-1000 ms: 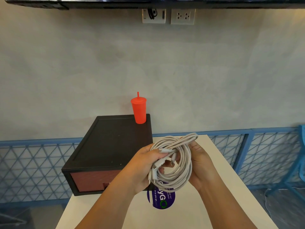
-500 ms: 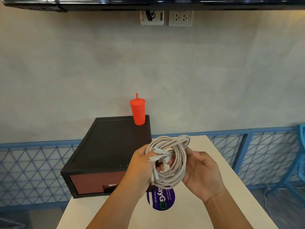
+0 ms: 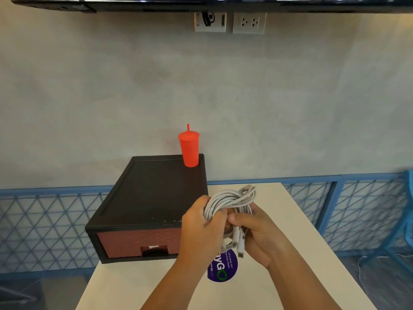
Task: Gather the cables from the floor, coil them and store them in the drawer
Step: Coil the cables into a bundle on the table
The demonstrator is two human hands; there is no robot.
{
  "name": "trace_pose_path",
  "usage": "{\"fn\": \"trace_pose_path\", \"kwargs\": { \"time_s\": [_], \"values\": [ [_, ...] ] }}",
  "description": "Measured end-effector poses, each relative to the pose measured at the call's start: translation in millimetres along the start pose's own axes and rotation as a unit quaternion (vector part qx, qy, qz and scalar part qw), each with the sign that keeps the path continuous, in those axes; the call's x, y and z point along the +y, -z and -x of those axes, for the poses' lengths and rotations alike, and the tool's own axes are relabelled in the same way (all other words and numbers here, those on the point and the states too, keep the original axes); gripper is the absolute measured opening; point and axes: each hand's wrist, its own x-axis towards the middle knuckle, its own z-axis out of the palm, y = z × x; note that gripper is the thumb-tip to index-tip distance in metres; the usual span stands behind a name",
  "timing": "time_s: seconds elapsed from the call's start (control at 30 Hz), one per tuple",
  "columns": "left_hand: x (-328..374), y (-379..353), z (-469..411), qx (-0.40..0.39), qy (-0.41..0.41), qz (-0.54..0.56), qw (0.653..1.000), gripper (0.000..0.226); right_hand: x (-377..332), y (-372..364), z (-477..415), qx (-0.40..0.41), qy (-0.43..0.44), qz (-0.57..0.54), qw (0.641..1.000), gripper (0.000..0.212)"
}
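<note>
A coil of white cables (image 3: 232, 199) is bunched between both hands above the white table (image 3: 297, 220). My left hand (image 3: 200, 229) grips the coil's left side with its fingers wrapped around the strands. My right hand (image 3: 257, 233) closes on the lower right part, thumb across the front; a few plug ends (image 3: 240, 247) dangle below it. The black drawer unit (image 3: 147, 198) stands on the table to the left, its reddish-brown drawer front (image 3: 134, 243) shut, with a dark handle recess at the bottom.
An orange cup with a straw (image 3: 189, 148) stands on the drawer unit's back right corner. A purple round sticker (image 3: 222, 268) lies on the table under the hands. Blue mesh fencing (image 3: 357, 209) runs behind the table. A thin cable (image 3: 361, 268) lies on the floor at right.
The loop has been squeezed into a tighter bundle. My right hand has moved from behind the coil to grip its front lower part, and the plug ends now hang down.
</note>
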Motion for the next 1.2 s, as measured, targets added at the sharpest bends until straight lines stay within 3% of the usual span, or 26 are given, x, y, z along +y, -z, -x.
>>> {"fn": "trace_pose_path", "kwargs": {
  "time_s": [0.1,0.17,0.33,0.4,0.5,0.67,0.77,0.87,0.93,1.03,1.2],
  "values": [
    [-4,1,3,0.015,0.0,-0.013,1.0,0.016,3,-8,1,0.076,-0.012,0.155,0.985,0.027],
    [-5,2,3,0.026,-0.023,-0.047,0.998,0.011,8,-15,0,0.164,-0.006,0.269,0.949,0.02],
    [-15,4,2,0.066,-0.053,-0.132,0.988,0.009,20,-23,3,0.281,0.01,0.407,0.869,0.057],
    [-19,3,4,0.091,-0.033,-0.141,0.985,0.004,24,-23,6,0.289,0.022,0.462,0.838,0.05],
    [-22,1,4,0.102,0.002,-0.127,0.987,0.003,27,-25,8,0.231,0.016,0.554,0.8,0.026],
    [-22,3,2,0.039,0.078,-0.056,0.995,0.008,23,-29,5,0.158,-0.009,0.621,0.768,0.033],
    [-24,9,1,0.054,0.116,-0.017,0.992,0.008,24,-28,6,0.133,-0.007,0.608,0.783,0.012],
    [-26,15,-3,0.119,0.161,0.04,0.979,0.013,27,-30,14,0.038,0.002,0.62,0.784,0.006],
    [-27,20,-8,0.165,0.209,0.094,0.959,0.016,27,-35,23,-0.021,0.009,0.626,0.78,0.009],
    [-28,30,-17,0.209,0.275,0.171,0.923,0.022,21,-33,30,-0.046,0.03,0.612,0.789,0.002],
    [-27,46,-27,0.149,0.273,0.277,0.909,0.029,6,-10,30,-0.072,0.051,0.563,0.822,0.014]
  ]
}}
